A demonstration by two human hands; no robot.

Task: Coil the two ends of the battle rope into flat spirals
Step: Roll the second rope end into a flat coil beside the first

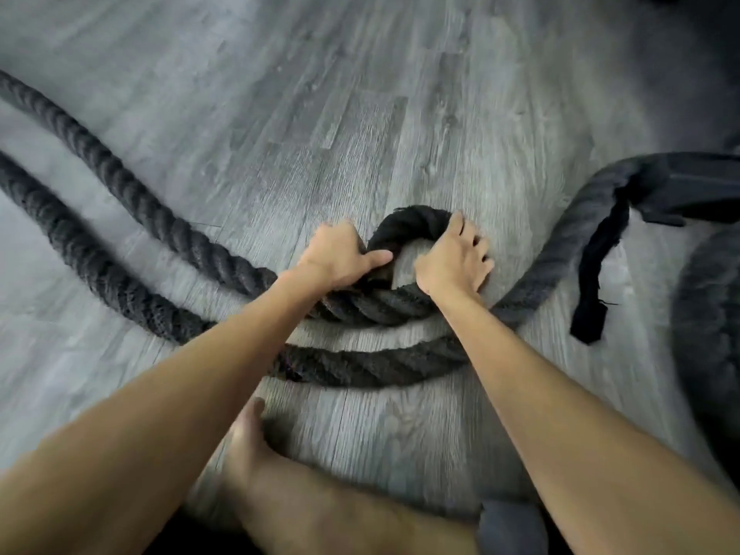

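Note:
A thick black twisted battle rope (120, 186) lies on the grey wood-look floor (320, 94). Near the middle it bends into a small tight loop (416, 222), the start of a spiral. My left hand (340, 256) grips the left side of that loop, thumb pointing right. The loop's right side sits under my right hand (456, 260), whose fingers curl over the rope. A second turn of rope (380, 364) curves below the loop, under my forearms. Two long runs of rope lead off to the upper left.
A sleeved, smoother section of rope (568, 242) runs to the right, with a loose black fabric strap (600, 274) hanging off it. More dark rope (704, 314) curves at the right edge. My bare foot (248, 454) and leg rest on the floor at the bottom.

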